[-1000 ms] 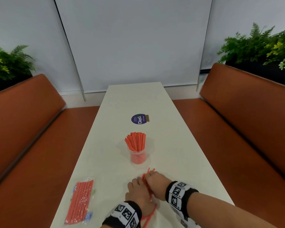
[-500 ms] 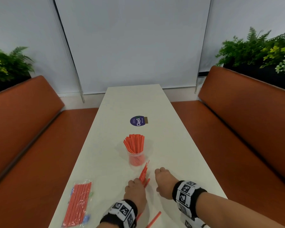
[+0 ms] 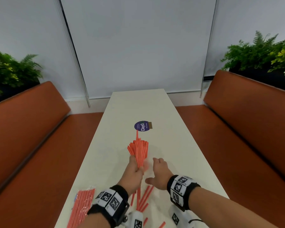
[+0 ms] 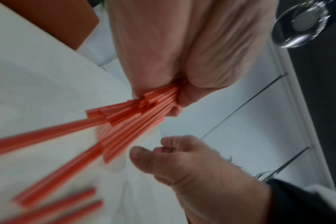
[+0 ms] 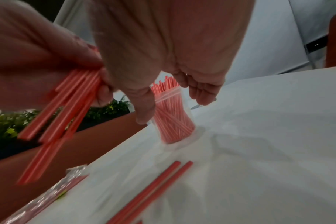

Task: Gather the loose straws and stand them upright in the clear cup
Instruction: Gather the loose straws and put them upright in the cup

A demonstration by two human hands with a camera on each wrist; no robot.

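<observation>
My left hand [image 3: 135, 169] grips a bundle of orange straws [image 4: 136, 115] and holds it off the white table [image 3: 179, 153], right by the clear cup [image 5: 175, 128]. The cup stands upright and is packed with orange straws [image 3: 141, 146]. My right hand [image 3: 155, 170] is open beside the cup. In the right wrist view its thumb [image 5: 144, 109] and fingers [image 5: 201, 91] sit on either side of the cup; whether they touch it is unclear. Several loose straws [image 3: 144, 199] lie on the table near me.
A clear packet of orange straws [image 3: 82, 206] lies at the table's near left edge. A purple round sticker [image 3: 142, 126] sits farther up the table. Orange benches [image 3: 253, 129] run along both sides, with plants behind them.
My left hand has lifted a bundle of straws off the table and carried it forward to the cup. My right hand has opened and reached forward beside the cup.
</observation>
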